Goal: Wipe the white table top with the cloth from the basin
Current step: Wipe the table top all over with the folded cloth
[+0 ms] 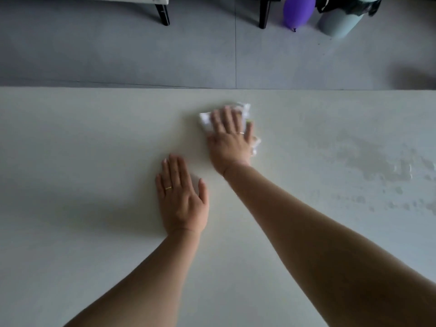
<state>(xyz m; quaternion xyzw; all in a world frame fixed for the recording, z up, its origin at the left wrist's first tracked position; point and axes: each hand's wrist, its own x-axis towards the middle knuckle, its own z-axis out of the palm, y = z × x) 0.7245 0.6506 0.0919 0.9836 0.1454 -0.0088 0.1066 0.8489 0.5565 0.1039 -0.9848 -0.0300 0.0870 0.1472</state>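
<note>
The white table top point(82, 149) fills the lower part of the view. A crumpled white cloth point(204, 120) lies on it near the far edge, at the middle. My right hand point(230, 140) presses flat on the cloth with straight, spread fingers, and the cloth shows beyond the fingertips and on both sides of the hand. My left hand point(181, 197) rests flat on the bare table, nearer to me and to the left of the cloth, holding nothing. The basin is out of view.
Wet streaks and droplets point(377, 171) glisten on the table's right side. Beyond the far edge is grey tiled floor, with dark furniture legs point(162, 13), a purple balloon point(297, 11) and a pale green bin point(339, 20) at the top right.
</note>
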